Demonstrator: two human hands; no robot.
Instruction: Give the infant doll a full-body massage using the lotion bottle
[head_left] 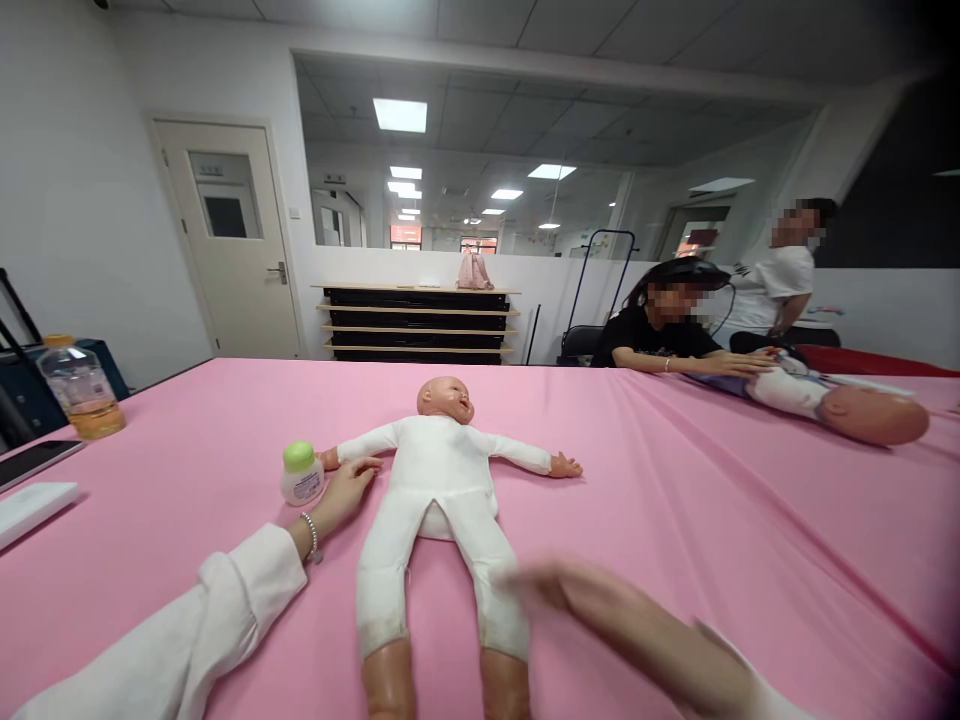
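A baby doll with a white cloth body lies on its back on the pink tablecloth, arms spread and feet toward me. My left hand rests beside the doll's arm on the left, fingers extended and holding nothing; whether the fingertips touch the sleeve I cannot tell. Just left of that hand stands a small white jar with a green lid. Blurred by motion, my right hand is over or beside the doll's leg on the right. Its fingers are too smeared to read, and contact is unclear.
At the left are a bottle of amber liquid, a white box and a dark flat device. Across the table on the right, a seated person has hands on another doll. Another person stands behind.
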